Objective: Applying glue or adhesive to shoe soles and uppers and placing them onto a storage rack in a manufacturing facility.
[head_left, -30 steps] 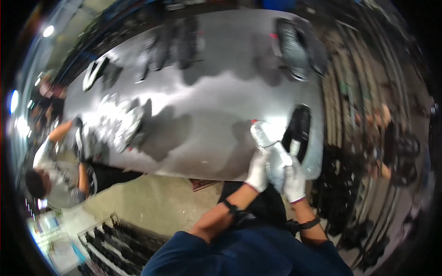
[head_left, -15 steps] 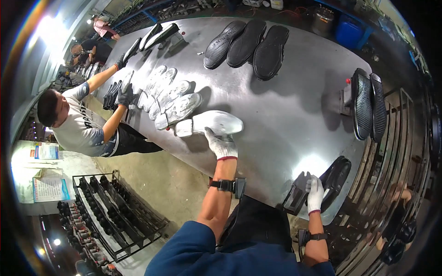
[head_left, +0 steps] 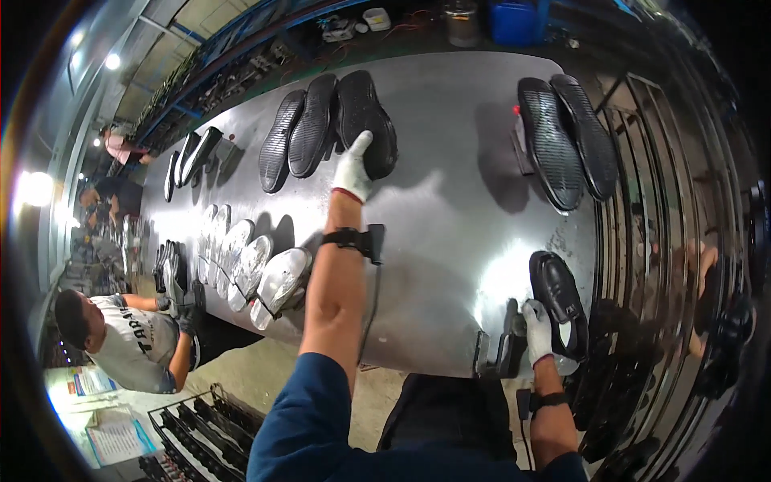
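Observation:
My left hand [head_left: 353, 167], in a white glove with a red cuff, reaches to the far part of the metal table. It grips the near end of a black shoe [head_left: 361, 100] lying sole up, thumb across the sole and the other fingers mostly hidden. Two more ribbed black soles [head_left: 315, 124] [head_left: 281, 138] lie just left of it. My right hand [head_left: 538, 328], also gloved, rests between a black stand [head_left: 511, 341] and a glossy black shoe [head_left: 554, 283] lying upper up. Its fingers are stretched out, their tips by the shoe's side.
Left on the metal table [head_left: 426, 257] is a row of pale, shiny-soled shoes [head_left: 285, 277]. At right, two ribbed black soles [head_left: 554, 145] sit on a stand beyond which a rack [head_left: 658, 201] stands. A co-worker [head_left: 128, 333] handles shoes at the left edge.
My left hand has let go of a pale shoe at the left and moved farther away onto the black shoe. My view has turned; the right hand stays by the glossy shoe.

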### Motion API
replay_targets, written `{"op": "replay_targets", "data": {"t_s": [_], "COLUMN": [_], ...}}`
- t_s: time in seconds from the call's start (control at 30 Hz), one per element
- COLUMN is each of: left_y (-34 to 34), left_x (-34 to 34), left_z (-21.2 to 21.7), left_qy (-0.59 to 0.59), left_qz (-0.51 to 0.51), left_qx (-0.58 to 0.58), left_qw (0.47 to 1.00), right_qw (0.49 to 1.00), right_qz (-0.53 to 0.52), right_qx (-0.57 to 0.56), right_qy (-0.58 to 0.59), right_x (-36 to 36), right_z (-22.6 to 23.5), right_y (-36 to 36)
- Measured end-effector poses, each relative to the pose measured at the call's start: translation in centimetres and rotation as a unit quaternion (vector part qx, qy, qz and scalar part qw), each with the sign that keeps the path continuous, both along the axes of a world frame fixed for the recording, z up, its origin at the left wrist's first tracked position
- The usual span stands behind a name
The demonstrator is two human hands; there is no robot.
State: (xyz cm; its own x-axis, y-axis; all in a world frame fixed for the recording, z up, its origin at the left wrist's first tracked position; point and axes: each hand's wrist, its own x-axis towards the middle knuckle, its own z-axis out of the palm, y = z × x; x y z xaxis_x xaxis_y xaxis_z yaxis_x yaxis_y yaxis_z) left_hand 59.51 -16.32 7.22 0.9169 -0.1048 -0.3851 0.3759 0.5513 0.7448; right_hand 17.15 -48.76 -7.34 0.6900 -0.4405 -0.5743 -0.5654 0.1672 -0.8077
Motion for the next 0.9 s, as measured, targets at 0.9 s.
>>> {"op": "replay_targets", "data": {"t_s": [0.9], "left_y": [-12.7], "left_x": [-30.0], "left_z": [-14.7], "left_qy": [-0.229], "left_qz": [-0.276], "left_qx": [0.629], "left_qw": [0.69], "right_qw": [0.917], "right_qz": [0.323], "right_qx": [-0.222], "right_qy": [0.07], "right_x": [-5.3], "right_z": [24.6], "right_y": [4.8]}}
